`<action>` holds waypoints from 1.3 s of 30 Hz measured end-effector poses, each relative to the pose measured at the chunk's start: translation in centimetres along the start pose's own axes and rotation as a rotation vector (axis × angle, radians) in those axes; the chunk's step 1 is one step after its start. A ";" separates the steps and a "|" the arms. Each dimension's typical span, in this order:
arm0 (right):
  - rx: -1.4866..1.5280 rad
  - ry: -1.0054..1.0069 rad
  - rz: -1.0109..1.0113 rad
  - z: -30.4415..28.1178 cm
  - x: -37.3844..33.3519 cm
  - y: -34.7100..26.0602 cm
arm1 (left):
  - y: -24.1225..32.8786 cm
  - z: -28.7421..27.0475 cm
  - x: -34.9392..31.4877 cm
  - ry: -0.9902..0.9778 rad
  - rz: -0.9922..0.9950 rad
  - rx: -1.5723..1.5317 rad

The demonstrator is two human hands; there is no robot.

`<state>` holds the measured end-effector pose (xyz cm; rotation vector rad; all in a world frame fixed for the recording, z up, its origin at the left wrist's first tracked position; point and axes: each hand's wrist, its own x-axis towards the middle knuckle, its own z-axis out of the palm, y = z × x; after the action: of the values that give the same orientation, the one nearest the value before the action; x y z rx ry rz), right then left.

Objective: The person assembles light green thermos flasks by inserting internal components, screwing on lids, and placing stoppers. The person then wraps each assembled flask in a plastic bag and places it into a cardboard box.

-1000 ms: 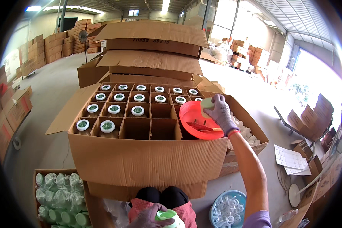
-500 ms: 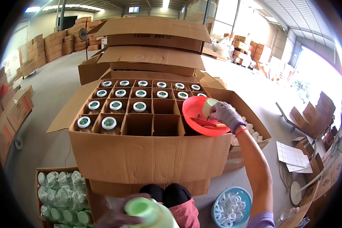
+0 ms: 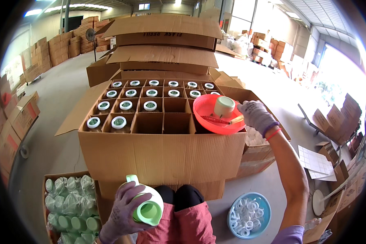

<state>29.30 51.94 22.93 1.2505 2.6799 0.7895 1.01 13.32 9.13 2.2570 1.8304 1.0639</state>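
My left hand (image 3: 126, 209) is closed around a pale green jug (image 3: 155, 199) low in front of my lap. The jug is tilted, with its open mouth and spout toward me and its handle pointing away. My right hand (image 3: 257, 116) is beside the right rim of a red bowl (image 3: 209, 128), fingers loosely bent and apparently holding nothing. Inside the bowl a pale green cup (image 3: 224, 106) stands bottom up, next to a red tool with a wooden-coloured end (image 3: 236, 119).
A divided carton (image 3: 158, 156) holds several bottles with white rims and green tops (image 3: 118, 122). White pieces fill a carton (image 3: 256, 158) at the right. A blue basin of white rings (image 3: 248, 215) and a box of wrapped green cups (image 3: 71, 203) flank my legs.
My right hand has let go of the green cup, which now rests in the red bowl, and has moved right. My left hand has raised and turned the jug into clearer view.
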 end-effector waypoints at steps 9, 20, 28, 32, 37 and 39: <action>0.621 0.299 -0.019 0.6 -13.4 -8.4 | -0.1 4.1 -1.2 0.035 -0.035 0.192; 1.046 -0.090 -0.435 2.2 -18.9 -20.6 | 0.3 5.3 -0.7 0.014 -0.117 0.174; 0.523 0.265 -0.466 2.7 -18.5 -23.1 | 1.7 6.3 -0.8 -0.010 -0.089 0.305; 0.406 0.150 -0.408 2.2 -20.0 -24.6 | 2.4 7.3 -1.2 0.022 -0.108 0.352; 0.796 -0.249 -0.413 2.7 -21.4 -24.7 | 2.7 8.6 -3.1 0.056 -0.055 0.508; 0.943 -0.224 -0.413 4.1 -21.9 -25.2 | 2.8 9.2 -3.8 0.096 -0.070 0.529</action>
<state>27.47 24.11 4.13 0.7130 2.9874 -0.7016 7.94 12.55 1.56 2.4012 2.4495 0.7515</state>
